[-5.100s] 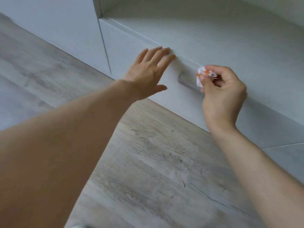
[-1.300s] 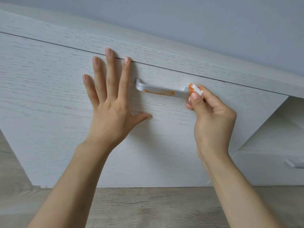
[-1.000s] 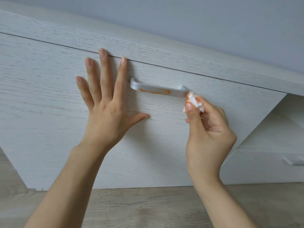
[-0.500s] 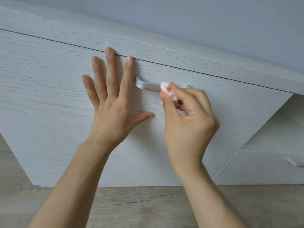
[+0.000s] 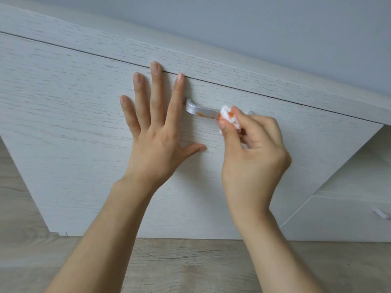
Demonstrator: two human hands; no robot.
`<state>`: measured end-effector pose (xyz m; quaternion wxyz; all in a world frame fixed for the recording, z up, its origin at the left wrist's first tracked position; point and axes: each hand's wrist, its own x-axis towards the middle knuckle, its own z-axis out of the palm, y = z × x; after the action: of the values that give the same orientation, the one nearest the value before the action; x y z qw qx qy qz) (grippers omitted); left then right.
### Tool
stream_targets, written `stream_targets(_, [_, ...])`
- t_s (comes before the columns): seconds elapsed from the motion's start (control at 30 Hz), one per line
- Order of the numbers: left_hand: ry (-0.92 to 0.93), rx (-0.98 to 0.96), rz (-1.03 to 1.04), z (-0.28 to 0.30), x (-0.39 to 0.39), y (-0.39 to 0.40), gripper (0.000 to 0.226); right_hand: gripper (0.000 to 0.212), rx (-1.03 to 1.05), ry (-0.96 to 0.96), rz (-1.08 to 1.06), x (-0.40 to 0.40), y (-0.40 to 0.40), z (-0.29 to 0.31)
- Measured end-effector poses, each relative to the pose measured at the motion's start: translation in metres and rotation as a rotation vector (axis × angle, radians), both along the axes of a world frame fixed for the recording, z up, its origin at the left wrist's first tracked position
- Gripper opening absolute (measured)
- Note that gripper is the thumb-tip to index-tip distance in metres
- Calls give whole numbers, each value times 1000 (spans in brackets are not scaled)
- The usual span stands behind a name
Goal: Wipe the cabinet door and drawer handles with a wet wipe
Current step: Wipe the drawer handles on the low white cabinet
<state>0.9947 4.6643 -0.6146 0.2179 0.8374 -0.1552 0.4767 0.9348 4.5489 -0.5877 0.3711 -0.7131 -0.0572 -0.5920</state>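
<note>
A silver bar handle (image 5: 200, 111) is fixed near the top edge of a white wood-grain cabinet front (image 5: 74, 127). An orange smear runs along the handle's lower edge. My right hand (image 5: 251, 153) pinches a crumpled white wet wipe (image 5: 228, 116), stained orange, against the right half of the handle. The handle's right end is mostly hidden behind the wipe and my fingers. My left hand (image 5: 156, 132) lies flat on the cabinet front just left of the handle, fingers spread and pointing up.
A lower drawer with another silver handle (image 5: 382, 216) shows at the right edge, under a recessed shelf (image 5: 359, 178). Grey wood-look flooring (image 5: 190, 265) runs along the bottom. A plain grey wall (image 5: 275, 28) rises above the cabinet top.
The view moved from the low drawer to this upper handle. In the last second my right hand carried the wipe from the handle's right end onto the bar, left, then slightly right again. My left hand stayed flat.
</note>
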Motion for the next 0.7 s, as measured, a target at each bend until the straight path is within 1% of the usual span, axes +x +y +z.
stream_targets(0.07, [2,0,-1,-1,0,0,122,15,-67,16,-29,-1,-1,0])
stream_targets(0.17, [9,5,-1,0,-1,-2,122,13,-39,-20,-77,1,2,1])
stream_targets(0.3, [-8,6,27,-1,0,-2,121,15,-132,-11,-34,0,6,0])
stream_targets(0.43, [-2,21,8,0,-2,1,121,19,-84,-52,-73,-5,-12,-11])
stream_targets(0.53, [-5,12,22,0,-1,0,122,12,2,-32,-36,1,-2,-10])
stream_targets(0.7, [-12,-8,22,-2,0,-1,123,9,-75,-17,-70,2,9,-4])
